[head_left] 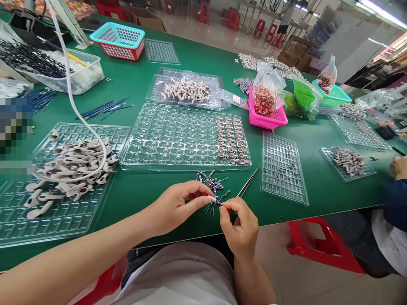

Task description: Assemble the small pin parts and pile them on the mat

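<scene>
My left hand (181, 205) pinches a small white earbud shell (212, 198) between thumb and fingertips. Close beside it, my right hand (241, 226) pinches the end of a thin dark part (219, 203) that meets the shell; how far it goes in is too small to tell. Metal tweezers (248, 183) point up and away behind the right hand, their back end hidden by it. Just beyond my fingertips lies a loose pile of small dark parts with wire leads (214, 183). Ahead, a clear tray (171, 135) carries filled columns of earbud pieces (233, 140) on its right side.
Grey-white shells (76, 165) heap on a left tray, crossed by a white cable (68, 76). Another shell pile (187, 90) sits on trays ahead. A pink basket (269, 120) holds bagged copper-coloured parts. Right are a gridded tray (284, 169) and a co-worker's hand (399, 166).
</scene>
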The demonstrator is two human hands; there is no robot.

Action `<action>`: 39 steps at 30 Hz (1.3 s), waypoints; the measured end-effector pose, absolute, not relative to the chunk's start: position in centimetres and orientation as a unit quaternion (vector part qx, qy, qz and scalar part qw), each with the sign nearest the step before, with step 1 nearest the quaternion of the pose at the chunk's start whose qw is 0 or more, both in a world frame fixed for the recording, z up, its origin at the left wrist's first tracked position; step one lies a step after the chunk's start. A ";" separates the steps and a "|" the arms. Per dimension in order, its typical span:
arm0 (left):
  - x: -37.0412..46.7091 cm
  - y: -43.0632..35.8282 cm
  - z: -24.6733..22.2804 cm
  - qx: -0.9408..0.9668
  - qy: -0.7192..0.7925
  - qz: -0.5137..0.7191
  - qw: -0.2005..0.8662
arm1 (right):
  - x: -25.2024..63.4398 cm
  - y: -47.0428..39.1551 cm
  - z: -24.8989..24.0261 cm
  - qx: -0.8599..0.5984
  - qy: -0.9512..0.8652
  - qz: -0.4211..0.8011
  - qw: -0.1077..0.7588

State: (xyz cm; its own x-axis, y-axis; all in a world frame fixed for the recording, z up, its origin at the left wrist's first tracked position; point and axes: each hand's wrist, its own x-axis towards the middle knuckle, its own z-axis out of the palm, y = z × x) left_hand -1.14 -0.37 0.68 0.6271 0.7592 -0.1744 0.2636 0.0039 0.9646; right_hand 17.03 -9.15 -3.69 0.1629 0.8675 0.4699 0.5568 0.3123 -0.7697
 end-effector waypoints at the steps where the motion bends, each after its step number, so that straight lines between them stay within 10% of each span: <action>1: -1.2 -0.4 0.7 0.692 0.378 0.206 0.580 | 17.0 -9.1 -3.7 -0.565 -0.630 0.154 0.510; 39: -0.8 -0.7 0.1 0.784 0.329 0.215 0.481 | 17.2 -9.1 -3.5 -0.538 -0.651 0.182 0.503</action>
State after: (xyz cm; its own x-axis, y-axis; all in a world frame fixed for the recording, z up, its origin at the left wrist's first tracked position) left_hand -0.83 -0.68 0.12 0.6909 0.7226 0.0208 0.3085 -0.3208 0.8955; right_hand 17.22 -9.12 -3.47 0.0849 0.8839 0.4599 0.5172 0.3554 -0.7786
